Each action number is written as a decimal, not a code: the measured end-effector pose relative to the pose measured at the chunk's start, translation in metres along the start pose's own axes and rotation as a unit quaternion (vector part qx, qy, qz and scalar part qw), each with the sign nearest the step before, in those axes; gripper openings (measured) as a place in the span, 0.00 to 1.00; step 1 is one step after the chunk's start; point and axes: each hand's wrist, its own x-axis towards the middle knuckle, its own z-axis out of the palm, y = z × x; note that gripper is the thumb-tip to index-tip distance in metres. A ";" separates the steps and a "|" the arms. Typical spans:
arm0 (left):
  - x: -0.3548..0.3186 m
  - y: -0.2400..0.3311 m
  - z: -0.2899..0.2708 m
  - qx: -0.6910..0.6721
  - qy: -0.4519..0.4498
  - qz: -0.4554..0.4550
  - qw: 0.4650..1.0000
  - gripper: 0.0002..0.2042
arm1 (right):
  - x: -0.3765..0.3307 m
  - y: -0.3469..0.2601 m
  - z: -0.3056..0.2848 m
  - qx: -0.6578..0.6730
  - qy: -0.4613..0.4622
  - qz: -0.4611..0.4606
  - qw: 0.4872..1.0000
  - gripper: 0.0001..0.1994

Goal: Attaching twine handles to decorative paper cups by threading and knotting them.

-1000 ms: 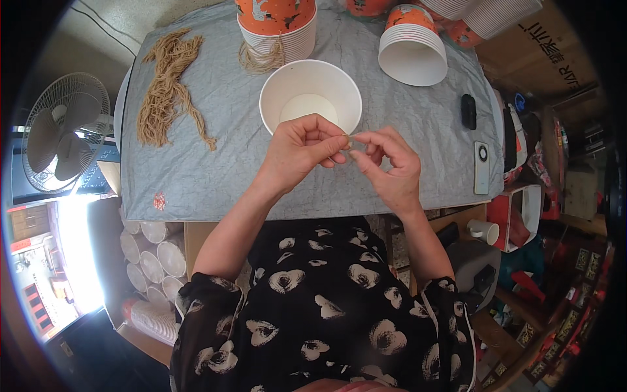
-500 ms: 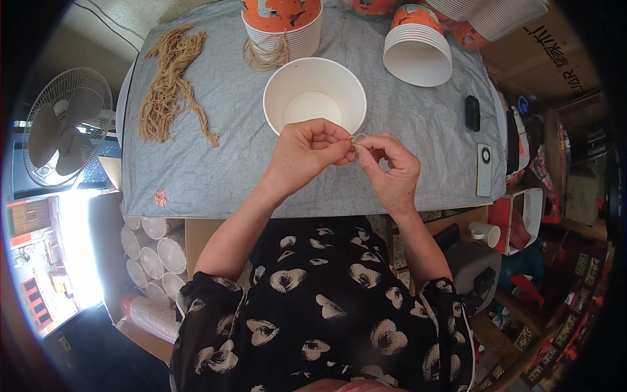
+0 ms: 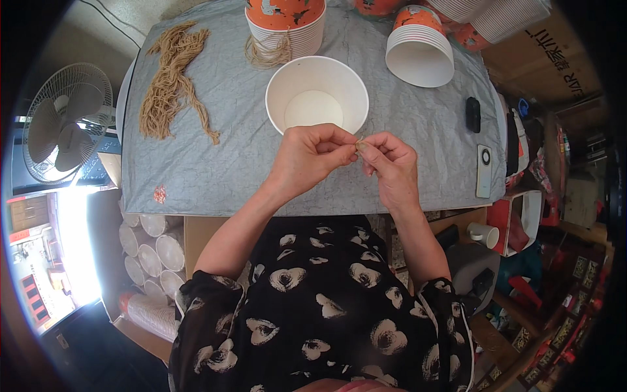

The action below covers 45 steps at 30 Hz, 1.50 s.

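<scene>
My left hand (image 3: 312,155) and my right hand (image 3: 394,164) meet fingertip to fingertip, just in front of a white paper bucket (image 3: 279,97). Both are closed in a pinch on a thin piece of tan twine (image 3: 358,144). Most of it is hidden by my fingers, so I cannot see whether it is knotted. The bucket stands upright, its open mouth facing me and nothing visible inside. Behind it is a stack of orange-patterned paper buckets (image 3: 287,38), with loops of twine (image 3: 269,55) hanging at its near side.
A loose bundle of tan twine (image 3: 173,81) lies on the grey-covered table (image 3: 228,170) at left. A tilted bucket stack (image 3: 419,55), a black object (image 3: 473,114) and a phone (image 3: 483,171) are at right. A fan (image 3: 68,124) stands left of the table.
A small twine loop showed above my fingertips before; now the fingers pinch closer together and cover most of it. My right fingers have curled in. The whole view has shifted slightly.
</scene>
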 end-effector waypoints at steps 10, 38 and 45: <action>-0.001 0.004 -0.002 -0.011 -0.039 -0.033 0.999 0.06 | 0.005 -0.006 -0.006 0.071 0.001 0.096 0.993 0.07; 0.004 -0.003 -0.013 -0.065 -0.059 -0.037 0.995 0.04 | 0.003 -0.004 -0.005 0.051 -0.067 0.122 0.989 0.03; 0.005 0.001 -0.014 -0.066 -0.062 -0.050 0.995 0.04 | 0.002 -0.008 -0.007 0.032 -0.061 0.105 0.992 0.08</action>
